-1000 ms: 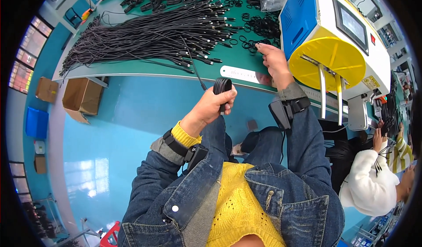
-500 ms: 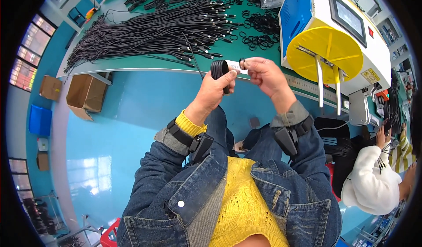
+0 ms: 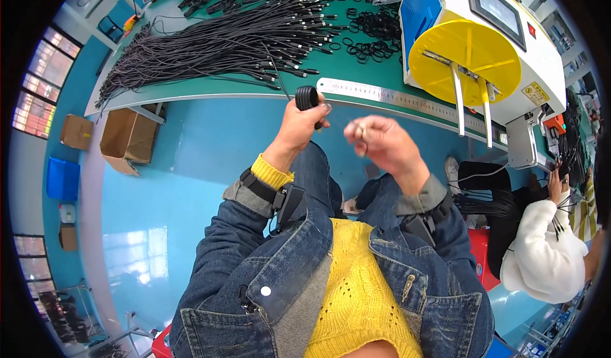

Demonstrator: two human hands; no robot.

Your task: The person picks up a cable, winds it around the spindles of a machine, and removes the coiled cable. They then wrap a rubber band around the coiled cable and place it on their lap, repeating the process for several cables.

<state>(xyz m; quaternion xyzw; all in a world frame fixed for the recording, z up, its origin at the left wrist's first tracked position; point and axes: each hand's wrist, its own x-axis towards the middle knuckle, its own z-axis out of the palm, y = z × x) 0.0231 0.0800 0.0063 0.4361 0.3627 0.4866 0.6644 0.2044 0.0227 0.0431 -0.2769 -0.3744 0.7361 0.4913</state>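
A coiled black cable (image 3: 307,98) is wrapped in the fingers of my left hand (image 3: 295,126), in front of the table's near edge. One cable end sticks up from the coil toward the table. Off to its right, apart from the coil, my right hand (image 3: 385,143) has its fingers curled and thumb and forefinger pinched. Motion blurs those fingertips, and I cannot make out anything between them. Beyond my hands, many black cables (image 3: 216,46) lie in a long bundle on the green table (image 3: 184,91). Small black rings (image 3: 370,49) are heaped right of it.
A steel ruler (image 3: 388,96) lies along the table's near edge. At right stands a white and blue machine with a yellow disc (image 3: 468,59) and two protruding rods. A cardboard box (image 3: 130,138) sits under the table at left. A person in white (image 3: 544,253) sits at right.
My right hand has moved down, away from the coil; the black ring seen in its fingertips earlier no longer shows there. My left hand and the coil have shifted slightly left.
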